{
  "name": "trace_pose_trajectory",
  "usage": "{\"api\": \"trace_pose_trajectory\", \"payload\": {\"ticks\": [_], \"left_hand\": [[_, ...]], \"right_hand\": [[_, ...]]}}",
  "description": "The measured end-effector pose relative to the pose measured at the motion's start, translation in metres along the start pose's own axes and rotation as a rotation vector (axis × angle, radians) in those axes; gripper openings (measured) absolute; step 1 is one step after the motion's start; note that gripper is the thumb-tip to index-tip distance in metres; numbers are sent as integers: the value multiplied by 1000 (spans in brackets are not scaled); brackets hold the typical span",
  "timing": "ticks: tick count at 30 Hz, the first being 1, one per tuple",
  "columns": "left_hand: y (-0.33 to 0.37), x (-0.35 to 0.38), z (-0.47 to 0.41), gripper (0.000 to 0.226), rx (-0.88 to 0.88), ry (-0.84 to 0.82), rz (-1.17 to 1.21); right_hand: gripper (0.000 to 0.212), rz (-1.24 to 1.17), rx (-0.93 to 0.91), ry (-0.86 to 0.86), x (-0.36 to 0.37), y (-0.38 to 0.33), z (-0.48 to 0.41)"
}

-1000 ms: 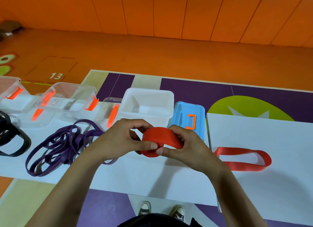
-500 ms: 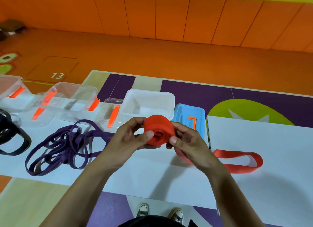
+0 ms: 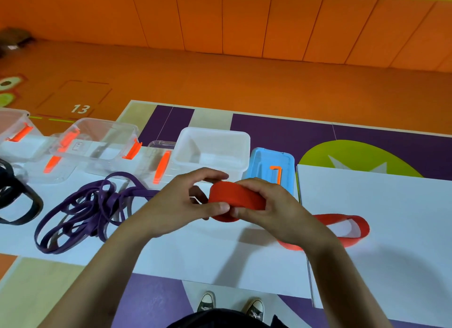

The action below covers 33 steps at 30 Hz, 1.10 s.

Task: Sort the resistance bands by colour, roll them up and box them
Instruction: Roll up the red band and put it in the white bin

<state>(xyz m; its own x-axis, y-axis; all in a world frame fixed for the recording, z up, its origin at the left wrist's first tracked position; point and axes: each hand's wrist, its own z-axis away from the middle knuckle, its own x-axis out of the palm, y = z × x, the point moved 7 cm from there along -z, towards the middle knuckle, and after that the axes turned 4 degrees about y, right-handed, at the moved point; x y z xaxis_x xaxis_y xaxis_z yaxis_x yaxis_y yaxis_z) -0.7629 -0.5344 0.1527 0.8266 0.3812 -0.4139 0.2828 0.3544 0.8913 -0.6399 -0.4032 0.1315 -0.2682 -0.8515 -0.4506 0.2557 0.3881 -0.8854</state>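
A red resistance band [image 3: 236,197] is partly wound into a thick roll held above the white table top [image 3: 379,205]. My left hand [image 3: 186,200] pinches the roll from the left with thumb and fingers. My right hand [image 3: 271,205] wraps over its right side. The band's loose tail [image 3: 352,230] lies in a loop on the table to the right. A tangle of purple bands [image 3: 80,212] lies to the left. Black bands [image 3: 17,200] sit at the far left edge. An empty white box [image 3: 212,149] stands just behind my hands.
Two clear boxes with orange latches [image 3: 97,142] [image 3: 14,137] stand at the back left, with clear lids [image 3: 159,164] beside them. A blue lid with an orange handle [image 3: 271,166] lies right of the white box. The floor beyond is orange.
The roll has turned from end-on back to flat between my hands and taken up more band. The loose loop on the table has grown shorter and slid toward my right hand.
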Motion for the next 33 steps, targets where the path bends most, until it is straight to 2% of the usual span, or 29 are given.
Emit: {"api": "trace_pose_trajectory", "payload": {"ticks": [2, 5, 7, 11, 14, 17, 18, 21, 23, 25, 28, 30, 33], "left_hand": [[11, -3, -2, 39, 34, -36, -78], [19, -7, -5, 37, 61, -5, -91], [19, -5, -4, 36, 73, 18, 39], [13, -5, -7, 45, 123, 131, 334], [9, -3, -11, 49, 141, 182, 522], [7, 11, -13, 30, 145, 149, 733], [5, 16, -12, 30, 134, 123, 805], [3, 34, -9, 55, 89, 6, 916], [1, 36, -8, 51, 34, 11, 844], [-3, 25, -9, 46, -8, 55, 570], [0, 3, -8, 49, -8, 61, 177], [11, -4, -7, 51, 39, 22, 27], [22, -4, -10, 38, 78, -82, -64]], "right_hand": [[46, -5, -17, 10, 3, -5, 0], [49, -98, -25, 148, -4, -7, 2], [52, -167, -47, 210, -13, -6, 3], [33, -251, -85, 214, -21, -7, 4], [33, -461, -69, 249, -19, -6, 2], [54, -627, -67, 283, -12, -1, -1], [59, -679, -75, 285, -9, -1, -1], [50, -725, -76, 288, -7, -1, 1], [39, -646, -50, 305, -12, 2, 2], [32, -529, -39, 294, -18, 1, 2], [34, -346, -16, 192, -16, -3, 2], [34, -241, -4, 142, -12, -7, 2], [36, -254, -24, 144, -10, -13, 3]]}}
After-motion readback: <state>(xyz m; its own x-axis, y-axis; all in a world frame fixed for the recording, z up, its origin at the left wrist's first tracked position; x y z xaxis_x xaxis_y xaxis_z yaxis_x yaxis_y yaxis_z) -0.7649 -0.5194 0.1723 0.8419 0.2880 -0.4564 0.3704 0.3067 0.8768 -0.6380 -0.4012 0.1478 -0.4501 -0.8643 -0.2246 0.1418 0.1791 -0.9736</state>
